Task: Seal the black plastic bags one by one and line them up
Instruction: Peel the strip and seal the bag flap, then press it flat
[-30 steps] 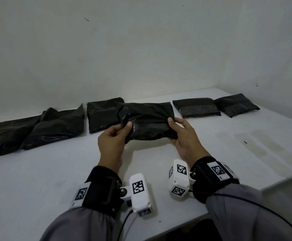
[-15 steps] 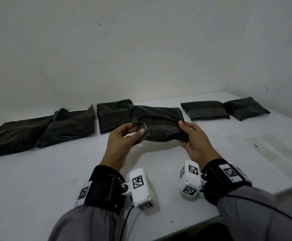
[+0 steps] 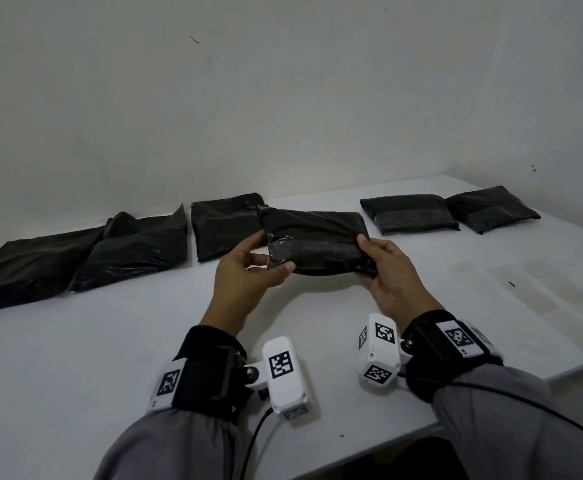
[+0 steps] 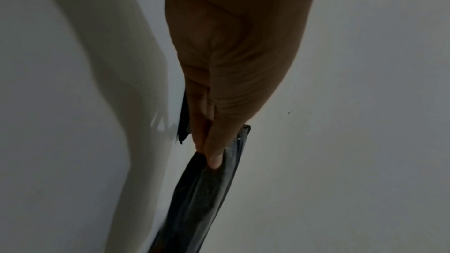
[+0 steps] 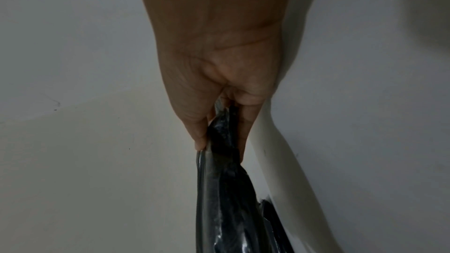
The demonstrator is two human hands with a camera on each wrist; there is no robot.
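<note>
I hold a black plastic bag (image 3: pixel 318 242) above the white table (image 3: pixel 110 341), its flap folded down toward me. My left hand (image 3: pixel 248 275) pinches the bag's left end between thumb and fingers; the left wrist view shows the thumb (image 4: pixel 215 153) pressed on the black bag (image 4: pixel 202 199). My right hand (image 3: pixel 383 268) grips the right end, thumb on top; the right wrist view shows the black bag (image 5: pixel 226 189) clamped between its thumb and fingers. Two folded bags (image 3: pixel 409 213) (image 3: pixel 491 207) lie side by side at the back right. Three more bags (image 3: pixel 224 225) (image 3: pixel 134 249) (image 3: pixel 23 265) lie at the back left.
A white wall (image 3: pixel 283 98) rises directly behind the row of bags and along the right side. The table's front right edge (image 3: pixel 577 365) runs close to my right forearm. Faint rectangular marks (image 3: pixel 543 282) show on the table at the right.
The left hand slid its pinch down over the bag's left corner, pressing the flap down. The view shifted slightly, and the bag stays held between both hands.
</note>
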